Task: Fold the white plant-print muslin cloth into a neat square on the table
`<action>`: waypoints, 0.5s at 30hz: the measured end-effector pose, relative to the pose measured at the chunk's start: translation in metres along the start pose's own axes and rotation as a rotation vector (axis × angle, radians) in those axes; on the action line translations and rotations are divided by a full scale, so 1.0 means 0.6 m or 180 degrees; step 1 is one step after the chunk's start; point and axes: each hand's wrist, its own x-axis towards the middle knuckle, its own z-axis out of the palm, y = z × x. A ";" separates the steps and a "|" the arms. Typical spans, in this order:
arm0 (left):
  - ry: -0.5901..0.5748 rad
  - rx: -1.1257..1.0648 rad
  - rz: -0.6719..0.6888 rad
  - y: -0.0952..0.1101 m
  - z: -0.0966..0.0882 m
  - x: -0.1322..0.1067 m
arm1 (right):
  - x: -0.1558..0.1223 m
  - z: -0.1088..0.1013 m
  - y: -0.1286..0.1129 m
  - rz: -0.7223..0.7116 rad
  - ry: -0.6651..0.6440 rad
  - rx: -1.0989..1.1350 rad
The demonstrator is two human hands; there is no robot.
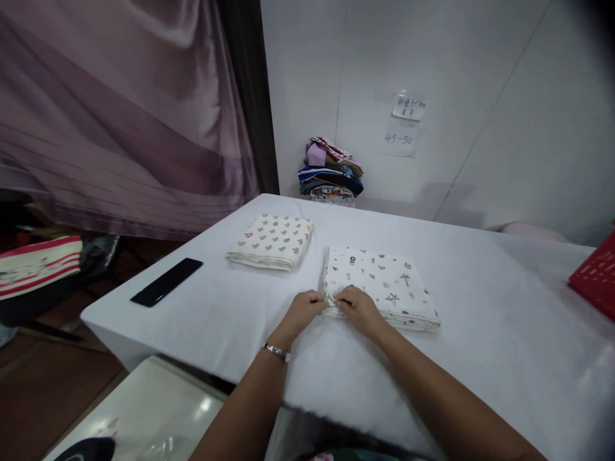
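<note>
A folded white cloth with small dark tree prints (384,282) lies on the white table (480,333). My left hand (302,312) and my right hand (358,308) meet at its near left corner, both with fingers pinched on the cloth's edge. A metal bracelet circles my left wrist. Left of this cloth lies a second folded cloth with heart prints (271,240), untouched.
A black phone (166,282) lies near the table's left edge. A pile of folded colourful clothes (330,171) stands at the back against the wall. A red basket (596,278) sits at the right edge. A mauve curtain hangs on the left.
</note>
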 end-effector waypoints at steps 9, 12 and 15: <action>-0.0045 0.0053 0.0013 0.008 -0.003 -0.005 | -0.015 0.009 -0.009 -0.0498 0.0088 -0.0530; -0.0118 0.0042 0.0086 0.009 -0.007 -0.005 | -0.013 0.013 -0.007 -0.0431 0.0101 -0.0598; -0.0184 -0.0152 -0.0043 0.011 -0.012 -0.007 | -0.011 0.011 -0.005 -0.0312 0.0176 -0.0429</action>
